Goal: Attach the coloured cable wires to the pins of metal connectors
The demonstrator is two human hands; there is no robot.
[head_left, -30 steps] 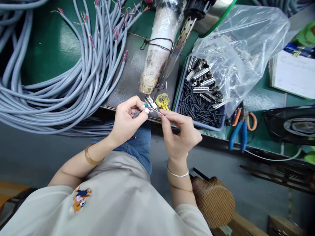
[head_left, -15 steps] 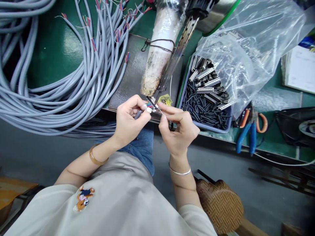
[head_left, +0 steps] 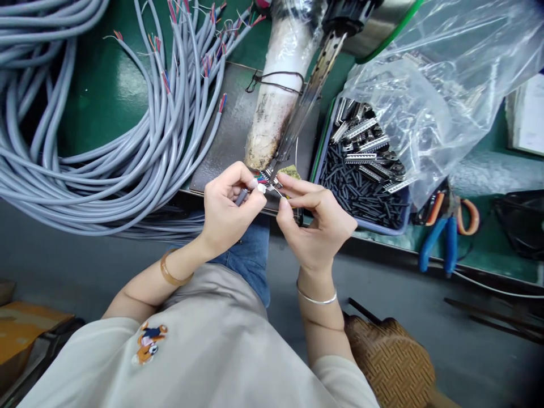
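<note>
My left hand (head_left: 229, 207) is closed around the end of a grey cable (head_left: 241, 197), with white coverings on its thumb and fingertip. Coloured wires (head_left: 262, 178) fan out of that cable toward a small metal connector (head_left: 277, 183) at the front of the dark plate. My right hand (head_left: 317, 221) pinches a thin pale wire (head_left: 276, 192) between thumb and fingers, right beside the connector. Down from above comes a soldering iron (head_left: 308, 99), its dark tip at the connector and wires. The exact contact is too small to tell.
Grey cables (head_left: 170, 124) with stripped ends lie at left. A wrapped white tube (head_left: 274, 107) stands beside the iron above the dark plate (head_left: 212, 164). At right are a blue bin (head_left: 389, 229) of connectors and black sleeves, a plastic bag (head_left: 446, 96) and pliers (head_left: 450, 226).
The whole view has shifted slightly, so the bench things appear farther right. Both hands keep their grips; the iron's tip now sits lower over the wires and connector.
</note>
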